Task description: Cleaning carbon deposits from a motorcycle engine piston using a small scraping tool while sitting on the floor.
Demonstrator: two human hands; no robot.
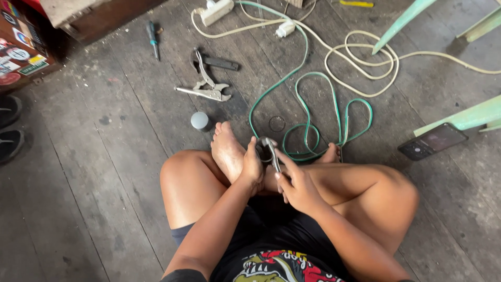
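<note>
Between my crossed legs on the plank floor (104,209), my left hand (252,166) and right hand (298,187) both clench a small metal tool (270,152), braced by my foot. Beyond my fingers (284,159) lie the green cable (313,125) and locking pliers (204,90).

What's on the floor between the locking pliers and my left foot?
In the head view, a small grey cap lies between the locking pliers and the foot.

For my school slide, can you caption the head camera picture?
Seated cross-legged on a wooden floor, both hands grip a metal hand tool beside a green cable.
</note>
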